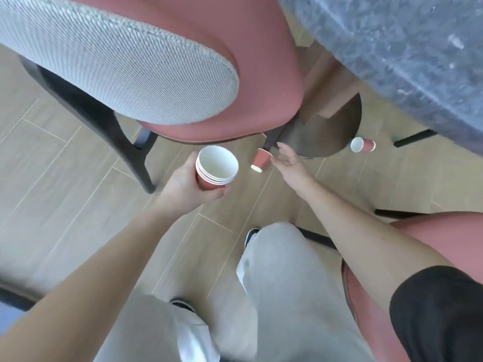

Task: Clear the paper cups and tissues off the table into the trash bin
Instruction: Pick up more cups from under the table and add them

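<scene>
The left hand (187, 185) is stretched forward and down on a nearly straight bare arm, fingers and thumb curled round the red wall of a stack of paper cups (216, 167). The stack is held upright with its white mouth open to the camera, several nested rims showing at its left edge.

The right hand (288, 164) reaches lower and further forward, its forearm running back to a black sleeve (439, 314). Palm turned inward, its fingers are spread and loose, closed on nothing. Just left of its fingertips, touching or all but touching, lies a single red paper cup (261, 160), tilted with its base up and its white rim down toward the wooden floor (78, 178); whether it rests on the floor or hangs in the air cannot be told. It sits between the two hands, right of the held stack.

Well to the right of the open hand, a second red cup (362, 145) lies on its side by the round metal table base (326, 126), mouth facing left. A red-seated chair (203, 61) stands beyond both hands.
</scene>
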Demonstrator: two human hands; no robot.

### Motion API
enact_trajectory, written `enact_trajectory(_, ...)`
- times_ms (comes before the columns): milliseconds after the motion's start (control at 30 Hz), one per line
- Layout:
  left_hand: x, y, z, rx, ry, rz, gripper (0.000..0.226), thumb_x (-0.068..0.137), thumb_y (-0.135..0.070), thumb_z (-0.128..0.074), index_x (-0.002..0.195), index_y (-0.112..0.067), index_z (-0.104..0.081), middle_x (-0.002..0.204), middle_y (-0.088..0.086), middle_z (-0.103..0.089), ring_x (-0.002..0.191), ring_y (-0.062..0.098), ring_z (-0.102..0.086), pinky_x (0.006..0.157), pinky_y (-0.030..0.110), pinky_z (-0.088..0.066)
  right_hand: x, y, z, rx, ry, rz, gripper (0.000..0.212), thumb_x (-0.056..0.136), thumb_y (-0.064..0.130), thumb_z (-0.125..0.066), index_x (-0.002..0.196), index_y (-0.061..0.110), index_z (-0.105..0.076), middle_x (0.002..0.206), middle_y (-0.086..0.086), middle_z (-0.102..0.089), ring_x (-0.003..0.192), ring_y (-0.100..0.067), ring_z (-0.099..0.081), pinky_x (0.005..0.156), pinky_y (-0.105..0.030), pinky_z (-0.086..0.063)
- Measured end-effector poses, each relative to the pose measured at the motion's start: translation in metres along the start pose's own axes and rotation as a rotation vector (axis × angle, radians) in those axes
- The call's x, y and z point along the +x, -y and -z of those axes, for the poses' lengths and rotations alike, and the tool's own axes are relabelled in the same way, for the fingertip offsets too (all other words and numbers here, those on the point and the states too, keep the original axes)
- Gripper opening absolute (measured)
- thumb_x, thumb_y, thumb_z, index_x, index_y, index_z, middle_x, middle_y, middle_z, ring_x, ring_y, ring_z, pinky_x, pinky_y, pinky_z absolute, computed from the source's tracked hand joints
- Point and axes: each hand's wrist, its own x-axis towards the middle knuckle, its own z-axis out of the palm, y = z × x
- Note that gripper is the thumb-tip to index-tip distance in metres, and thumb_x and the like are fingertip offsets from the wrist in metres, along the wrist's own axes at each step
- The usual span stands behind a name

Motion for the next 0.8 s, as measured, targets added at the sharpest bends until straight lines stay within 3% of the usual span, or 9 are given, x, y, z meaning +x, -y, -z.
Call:
enact_trajectory(100,0.021,0.032,-0.019,0.019,0.054,-0.039,0.077,0.067,-0.033,-0.094,0.13,-0.033,-0.048,0.109,-0.029,-0.059,0.097,-0.012,-0.057,0.073,-0.004,-0.037,0.031,-0.036,-0.017,-0.048,0.011,-0.008,0.056,0.101,0.024,-0.06,0.153,0.022,-0.037,0.153,0.002,-0.043,0.13,-0.012,-0.049,0.102,-0.023,-0.037)
enact_trajectory(167,0.038,0.05,-0.032,0.027,0.083,-0.08,0.082,0.068,-0.032,-0.094,0.136,-0.028,-0.047,0.112,-0.026,-0.059,0.1,-0.003,-0.057,0.075,-0.003,-0.039,0.052,-0.058,-0.026,-0.081,-0.002,-0.007,0.056,0.1,0.025,-0.061,0.152,0.022,-0.039,0.145,0.004,-0.046,0.127,-0.012,-0.05,0.104,-0.024,-0.037)
enact_trajectory(267,0.064,0.076,-0.056,0.034,0.153,-0.105,0.081,0.069,-0.033,-0.093,0.135,-0.03,-0.046,0.113,-0.023,-0.062,0.098,-0.017,-0.057,0.073,-0.003,-0.04,0.081,-0.089,-0.033,-0.141,0.002,0.02,0.049,0.099,0.017,-0.062,0.146,0.018,-0.047,0.125,0.007,-0.054,0.106,-0.005,-0.056,0.087,-0.008,-0.043)
enact_trajectory(333,0.076,0.09,-0.073,0.054,0.192,-0.126,0.081,0.069,-0.033,-0.092,0.135,-0.03,-0.046,0.111,-0.025,-0.062,0.097,-0.02,-0.057,0.072,-0.001,-0.042,0.102,-0.105,-0.038,-0.206,0.043,0.038,0.045,0.099,0.012,-0.06,0.142,0.017,-0.051,0.129,0.0,-0.062,0.112,-0.016,-0.061,0.095,-0.019,-0.047)
enact_trajectory(400,0.087,0.101,-0.088,0.071,0.215,-0.14,0.079,0.069,-0.033,-0.092,0.134,-0.031,-0.047,0.109,-0.024,-0.063,0.093,-0.019,-0.059,0.07,0.002,-0.044,0.121,-0.116,-0.039,-0.253,0.062,0.041,0.041,0.098,0.011,-0.059,0.139,0.014,-0.054,0.131,-0.01,-0.064,0.115,-0.023,-0.062,0.095,-0.032,-0.047)
enact_trajectory(467,0.099,0.112,-0.096,0.081,0.219,-0.139,0.077,0.069,-0.032,-0.093,0.132,-0.031,-0.048,0.108,-0.02,-0.065,0.094,-0.013,-0.062,0.07,0.005,-0.047,0.136,-0.122,-0.036,-0.273,0.045,0.037,0.035,0.097,0.011,-0.059,0.132,0.013,-0.058,0.128,-0.013,-0.065,0.109,-0.026,-0.062,0.083,-0.03,-0.043)
enact_trajectory(567,0.123,0.121,-0.101,0.112,0.215,-0.142,0.078,0.07,-0.032,-0.092,0.135,-0.03,-0.048,0.112,-0.014,-0.066,0.098,0.004,-0.066,0.072,0.014,-0.049,0.153,-0.131,-0.033,-0.287,0.007,0.056,0.04,0.097,0.015,-0.062,0.136,0.015,-0.057,0.129,-0.008,-0.065,0.113,-0.025,-0.063,0.082,-0.027,-0.042)
enact_trajectory(667,0.142,0.131,-0.111,0.101,0.18,-0.132,0.08,0.07,-0.036,-0.092,0.137,-0.03,-0.048,0.115,-0.014,-0.066,0.102,0.004,-0.064,0.074,0.012,-0.046,0.165,-0.147,-0.038,-0.3,-0.002,0.046,0.041,0.094,0.02,-0.063,0.135,0.023,-0.058,0.126,-0.004,-0.066,0.102,-0.019,-0.062,0.074,-0.024,-0.043)
enact_trajectory(800,0.157,0.147,-0.134,0.025,0.123,-0.107,0.076,0.068,-0.037,-0.093,0.132,-0.03,-0.053,0.114,-0.013,-0.068,0.105,0.001,-0.063,0.078,0.016,-0.046,0.181,-0.169,-0.052,-0.311,-0.043,-0.023,0.061,0.093,0.03,-0.066,0.149,0.027,-0.044,0.14,-0.004,-0.056,0.117,-0.022,-0.061,0.092,-0.03,-0.05)
